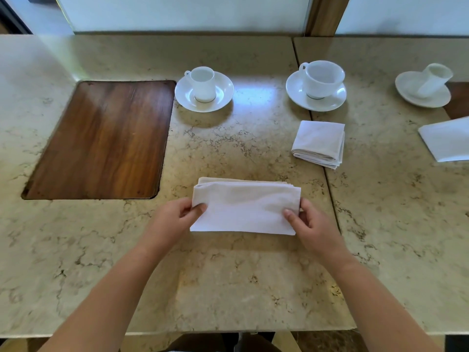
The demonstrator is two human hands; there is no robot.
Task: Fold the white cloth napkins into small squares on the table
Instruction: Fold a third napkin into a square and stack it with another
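Observation:
A white cloth napkin [245, 207] lies folded into a long rectangle on the marble table [228, 288], just in front of me. My left hand [175, 219] pinches its left end between thumb and fingers. At the right end, my right hand [308, 224] grips the cloth the same way. A second napkin [319, 142], folded into a small square with several layers showing at its edge, rests to the back right. A third folded napkin [448, 139] lies at the far right edge, partly out of view.
Behind the napkin stand a small white cup on a saucer [204, 91] and a larger cup on a saucer [317, 88]. A third cup and saucer [423, 86] sit far right. A wooden inlay [101, 141] fills the table's left. A seam [327, 179] separates two tabletops.

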